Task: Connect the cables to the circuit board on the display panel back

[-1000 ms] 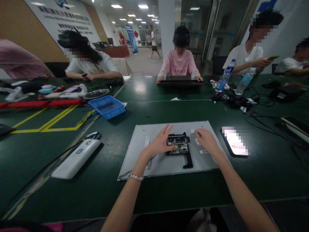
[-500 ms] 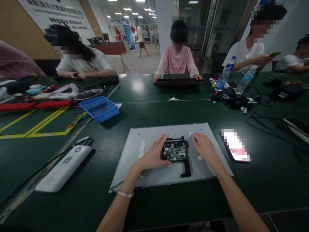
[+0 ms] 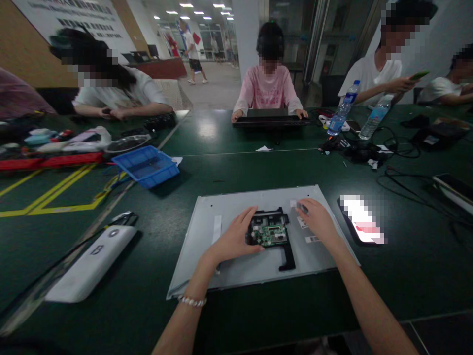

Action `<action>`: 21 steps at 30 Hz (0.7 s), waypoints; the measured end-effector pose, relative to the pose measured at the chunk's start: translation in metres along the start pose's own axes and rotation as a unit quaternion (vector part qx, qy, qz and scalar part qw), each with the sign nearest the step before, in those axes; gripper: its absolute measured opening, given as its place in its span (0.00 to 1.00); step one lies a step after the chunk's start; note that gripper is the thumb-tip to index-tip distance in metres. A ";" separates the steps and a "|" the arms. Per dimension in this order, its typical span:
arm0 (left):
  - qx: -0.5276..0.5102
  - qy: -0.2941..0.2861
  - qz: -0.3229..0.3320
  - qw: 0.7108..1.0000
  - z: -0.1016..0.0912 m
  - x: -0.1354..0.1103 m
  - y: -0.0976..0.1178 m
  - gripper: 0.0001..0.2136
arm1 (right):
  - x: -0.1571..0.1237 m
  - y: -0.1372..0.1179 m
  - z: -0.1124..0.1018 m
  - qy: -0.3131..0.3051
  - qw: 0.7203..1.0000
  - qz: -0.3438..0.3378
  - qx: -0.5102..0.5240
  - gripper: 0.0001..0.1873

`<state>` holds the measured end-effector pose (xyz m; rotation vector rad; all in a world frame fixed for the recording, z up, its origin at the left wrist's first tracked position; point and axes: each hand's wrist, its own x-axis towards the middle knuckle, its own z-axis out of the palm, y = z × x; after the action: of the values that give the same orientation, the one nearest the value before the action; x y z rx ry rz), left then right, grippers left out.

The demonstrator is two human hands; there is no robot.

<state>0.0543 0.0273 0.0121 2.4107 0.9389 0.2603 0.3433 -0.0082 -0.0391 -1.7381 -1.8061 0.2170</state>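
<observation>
A grey metal panel (image 3: 236, 268) lies flat on the green table before me. A green circuit board (image 3: 271, 233) in a black bracket sits near its middle. My left hand (image 3: 231, 240) grips the left side of the board, fingers curled around its edge and thumb along its near edge. My right hand (image 3: 316, 219) rests on the panel just right of the bracket, fingers closed on a small object I cannot make out. Small white labels (image 3: 312, 239) lie on the panel beside that hand.
A lit phone (image 3: 361, 220) lies right of the panel. A white device (image 3: 88, 263) lies at the left, a blue tray (image 3: 146, 165) behind it. Water bottles (image 3: 342, 110) and cables (image 3: 373, 150) are at the far right. Several people sit around the table.
My left hand went from fingers spread over the board to gripping its left side. The view shifted slightly; my right hand stayed near the bracket's upper right.
</observation>
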 end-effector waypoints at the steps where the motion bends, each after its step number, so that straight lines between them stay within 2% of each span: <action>1: -0.001 -0.002 -0.002 1.000 0.000 0.000 0.000 0.48 | 0.000 0.002 0.002 -0.003 1.000 -0.010 0.000 0.15; 9: 0.014 -0.021 0.000 1.000 0.001 -0.004 0.002 0.51 | 0.005 0.003 0.012 -0.018 0.998 -0.051 -0.017 0.15; 21: 0.040 -0.024 -0.002 0.999 0.006 -0.003 -0.001 0.51 | 0.007 -0.007 0.002 -0.003 0.993 -0.049 -0.111 0.12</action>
<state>0.0535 0.0230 0.0071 2.4768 0.9482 0.1644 0.3367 -0.0020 -0.0344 -1.7925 -1.9781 -0.0208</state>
